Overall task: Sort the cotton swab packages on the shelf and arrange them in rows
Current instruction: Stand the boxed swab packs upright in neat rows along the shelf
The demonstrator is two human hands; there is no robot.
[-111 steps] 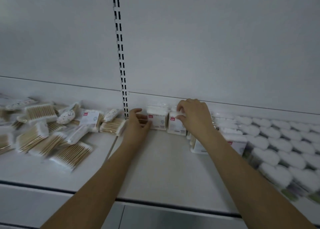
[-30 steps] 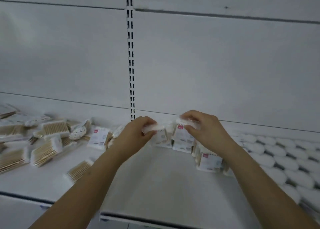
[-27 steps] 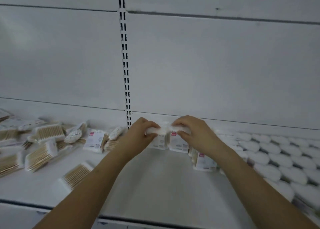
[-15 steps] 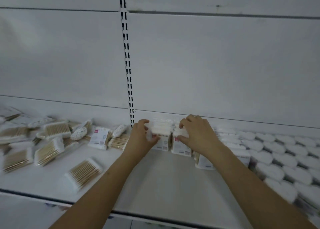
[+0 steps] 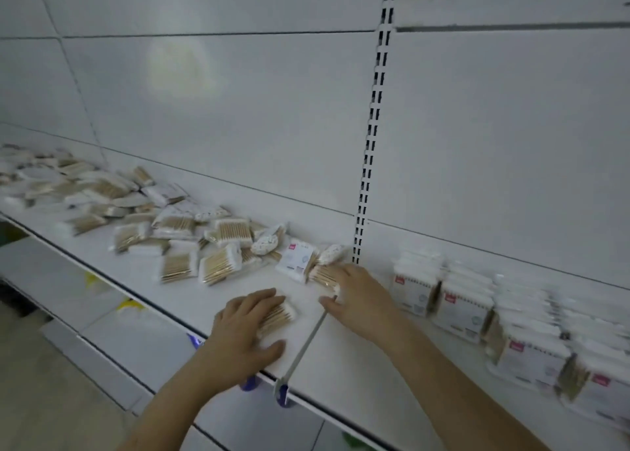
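Both hands have left the standing row and moved left to the loose stock. Half a second ago they were seating two upright packs against the back panel; those packs now stand in the upright row of labelled packages (image 5: 456,305), right of the slotted upright (image 5: 370,137), untouched.

The left hand (image 5: 247,326) lies on a flat swab package with wooden sticks (image 5: 278,316) near the front edge of the shelf (image 5: 163,280). Its fingers cover the pack from above with the thumb at the near side, so it appears to grip the pack. The pack still rests on the shelf board.

The right hand (image 5: 361,297) reaches to a second wooden-stick package (image 5: 322,275) at the right end of the scattered pile (image 5: 143,219). Its fingers are spread fairly wide, with the fingertips on the pack's right end; whether they have closed on it cannot be told.

A pack with a red-marked label (image 5: 296,259) lies just left of that package. The metal divider (image 5: 306,341) runs from front to back between the hands.

Judgement: one placement cycle is complete and the next pick has begun. Most stock lies unsorted on the left section, so the task is far from finished.
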